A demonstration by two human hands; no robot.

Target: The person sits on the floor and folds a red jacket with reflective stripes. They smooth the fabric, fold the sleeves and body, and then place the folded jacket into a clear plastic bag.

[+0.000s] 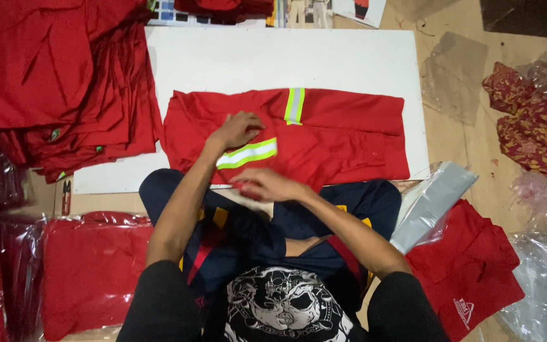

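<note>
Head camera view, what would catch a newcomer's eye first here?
The red garment with bright reflective stripes, spread on the white board at centre, stands out first. The left hand presses on it while the right hand grips its near edge. A tall stack of red garments fills the upper left.

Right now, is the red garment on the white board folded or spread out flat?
Partly folded: the red garment lies as a compact rectangle, reflective strips doubled over; both hands press it.
</note>
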